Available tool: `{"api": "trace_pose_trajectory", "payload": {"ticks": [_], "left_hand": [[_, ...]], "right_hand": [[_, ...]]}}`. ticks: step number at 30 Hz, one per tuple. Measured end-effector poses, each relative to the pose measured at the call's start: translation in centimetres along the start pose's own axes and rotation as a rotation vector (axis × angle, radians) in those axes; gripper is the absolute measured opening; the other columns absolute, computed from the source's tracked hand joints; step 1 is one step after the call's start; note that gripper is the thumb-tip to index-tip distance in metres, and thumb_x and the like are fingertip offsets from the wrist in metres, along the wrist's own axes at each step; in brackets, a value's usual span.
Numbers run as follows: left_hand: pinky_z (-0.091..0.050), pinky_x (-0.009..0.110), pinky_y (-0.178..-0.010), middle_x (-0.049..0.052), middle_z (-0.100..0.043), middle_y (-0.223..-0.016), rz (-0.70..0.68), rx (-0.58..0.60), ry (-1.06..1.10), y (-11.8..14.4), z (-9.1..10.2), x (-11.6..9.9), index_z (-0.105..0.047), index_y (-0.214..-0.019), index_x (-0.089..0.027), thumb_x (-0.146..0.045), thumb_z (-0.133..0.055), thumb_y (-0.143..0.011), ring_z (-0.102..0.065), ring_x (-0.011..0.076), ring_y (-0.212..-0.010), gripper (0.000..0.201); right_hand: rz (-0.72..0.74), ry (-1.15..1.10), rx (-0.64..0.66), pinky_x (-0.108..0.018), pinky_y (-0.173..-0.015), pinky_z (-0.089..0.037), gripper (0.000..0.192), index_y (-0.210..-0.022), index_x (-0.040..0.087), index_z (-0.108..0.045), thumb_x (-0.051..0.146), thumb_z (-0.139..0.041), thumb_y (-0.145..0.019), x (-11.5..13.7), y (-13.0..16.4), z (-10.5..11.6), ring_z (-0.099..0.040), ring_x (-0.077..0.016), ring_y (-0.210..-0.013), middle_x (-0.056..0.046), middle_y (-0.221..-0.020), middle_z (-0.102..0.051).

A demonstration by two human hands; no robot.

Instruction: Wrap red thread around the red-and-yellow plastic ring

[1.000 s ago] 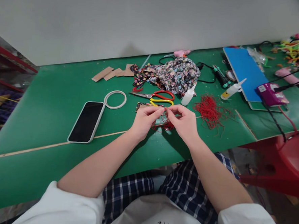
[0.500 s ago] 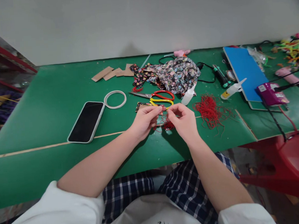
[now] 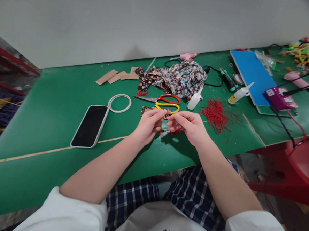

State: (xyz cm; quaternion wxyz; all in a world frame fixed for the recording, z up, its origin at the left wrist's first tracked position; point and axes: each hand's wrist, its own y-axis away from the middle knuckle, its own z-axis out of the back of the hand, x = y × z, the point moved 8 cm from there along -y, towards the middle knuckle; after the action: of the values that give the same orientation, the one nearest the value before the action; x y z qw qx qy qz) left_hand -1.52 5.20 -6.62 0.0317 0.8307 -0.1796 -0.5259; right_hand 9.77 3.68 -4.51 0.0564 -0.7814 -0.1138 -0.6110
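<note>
My left hand (image 3: 151,125) pinches a small piece of red cord (image 3: 167,109) between thumb and forefinger. Close beside it, my right hand (image 3: 188,124) has its thumb and forefinger pressed together at the same cord; the exact grip is too small to see. Below the fingers lie more red strands (image 3: 176,131), partly hidden by the hands. Scissors (image 3: 166,101) with one red and one yellow handle rest just beyond my fingertips. A small flower-patterned piece (image 3: 144,110) lies partly behind my left hand.
A phone (image 3: 90,126) and a pale ring (image 3: 119,103) lie left. Behind are cardboard pieces (image 3: 107,77) and floral cloth (image 3: 185,77). To the right are a white bottle (image 3: 194,99), a red cord pile (image 3: 217,116), a yellow-labelled bottle (image 3: 238,95), a blue board (image 3: 254,74) and a purple box (image 3: 281,98).
My right hand has shifted slightly left and down, its fingertips now closer to my left hand's and its fingers more curled. My left hand has stayed nearly in place.
</note>
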Motion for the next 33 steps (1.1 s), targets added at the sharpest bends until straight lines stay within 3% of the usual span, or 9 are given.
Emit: {"api": "trace_pose_trajectory", "payload": {"ticks": [6,12,16,19,21,23,25,28,33], "left_hand": [[-0.012,0.016,-0.037,-0.009,-0.027,-0.047,-0.011,0.015,-0.008,0.0,0.1,0.1,-0.07,-0.078,-0.013,-0.037,-0.074,-0.068,-0.019,0.0012,-0.04,0.026],[-0.013,0.016,-0.037,-0.009,-0.031,-0.045,-0.066,0.003,-0.033,0.8,-0.7,-2.0,-0.069,-0.075,-0.013,-0.039,-0.074,-0.067,-0.02,0.0012,-0.039,0.028],[-0.011,0.018,-0.038,-0.008,-0.033,-0.042,-0.133,0.059,-0.095,1.8,-2.6,-5.3,-0.069,-0.071,-0.013,-0.038,-0.073,-0.068,-0.019,0.0013,-0.039,0.025],[-0.013,0.019,-0.038,-0.005,-0.047,-0.047,-0.251,0.117,-0.17,2.8,-4.2,-8.0,-0.07,-0.07,-0.015,-0.037,-0.072,-0.069,-0.021,0.0011,-0.039,0.022],[-0.02,0.02,-0.039,-0.003,-0.055,-0.056,-0.378,0.122,-0.247,3.5,-5.1,-9.6,-0.071,-0.071,-0.017,-0.036,-0.07,-0.072,-0.028,0.0019,-0.041,0.019],[-0.029,0.02,-0.044,-0.002,-0.058,-0.061,-0.511,0.112,-0.346,4.3,-5.7,-10.9,-0.071,-0.072,-0.019,-0.034,-0.068,-0.075,-0.036,0.004,-0.046,0.016],[-0.034,0.022,-0.049,-0.001,-0.057,-0.061,-0.632,0.085,-0.453,5.1,-6.1,-11.9,-0.071,-0.072,-0.02,-0.031,-0.067,-0.077,-0.043,0.0066,-0.052,0.013],[-0.036,0.022,-0.051,-0.002,-0.056,-0.057,-0.783,0.031,-0.575,6.1,-6.4,-12.8,-0.071,-0.07,-0.021,-0.026,-0.066,-0.078,-0.046,0.0085,-0.054,0.01],[-0.038,0.023,-0.051,-0.001,-0.059,-0.06,-0.875,0.013,-0.673,6.7,-6.9,-13.2,-0.072,-0.075,-0.022,-0.024,-0.064,-0.079,-0.048,0.0097,-0.055,0.009]], "right_hand": [[-0.029,0.135,0.061,-0.022,-0.051,-0.048,0.019,-0.06,0.018,-0.063,0.034,-0.073,-0.065,-0.3,0.0,-1.0,-0.055,-0.0074,-0.047,0.003,-0.052,-0.061],[0.049,0.325,0.123,-0.025,-0.069,-0.053,0.004,-0.073,0.02,-0.064,0.022,-0.067,-0.072,1.1,1.3,-2.0,-0.064,-0.0103,-0.068,0.002,-0.071,-0.067],[0.143,0.404,0.251,-0.025,-0.068,-0.055,0.009,-0.083,0.021,-0.066,0.024,-0.058,-0.082,5.1,3.4,-3.0,-0.067,-0.0112,-0.072,-0.002,-0.093,-0.071],[0.207,0.558,0.093,-0.016,-0.039,-0.043,0.01,-0.076,0.02,-0.068,0.028,-0.063,-0.079,9.7,4.0,-2.1,-0.053,-0.0057,-0.038,0.005,-0.048,-0.06],[0.402,0.623,-0.101,-0.017,-0.049,-0.049,0.013,-0.077,0.019,-0.069,0.026,-0.059,-0.082,13.4,4.2,-1.5,-0.059,-0.0066,-0.047,0.003,-0.055,-0.064],[0.514,0.626,-0.144,-0.021,-0.061,-0.055,0.014,-0.092,0.022,-0.069,0.024,-0.06,-0.081,15.1,4.0,-1.8,-0.066,-0.01,-0.065,0.0,-0.077,-0.072],[0.57,0.59,-0.138,-0.024,-0.063,-0.057,0.025,-0.102,0.026,-0.067,0.024,-0.066,-0.077,15.2,3.6,-2.2,-0.068,-0.012,-0.073,0.0,-0.086,-0.073],[0.635,0.558,-0.206,-0.024,-0.062,-0.058,0.021,-0.093,0.028,-0.071,0.023,-0.07,-0.073,14.4,3.5,-2.4,-0.068,-0.0126,-0.072,0.002,-0.084,-0.073],[0.7,0.584,-0.31,-0.025,-0.06,-0.058,0.016,-0.088,0.028,-0.071,0.019,-0.068,-0.075,13.7,4.4,-2.4,-0.068,-0.0135,-0.075,0.002,-0.085,-0.073]]}}
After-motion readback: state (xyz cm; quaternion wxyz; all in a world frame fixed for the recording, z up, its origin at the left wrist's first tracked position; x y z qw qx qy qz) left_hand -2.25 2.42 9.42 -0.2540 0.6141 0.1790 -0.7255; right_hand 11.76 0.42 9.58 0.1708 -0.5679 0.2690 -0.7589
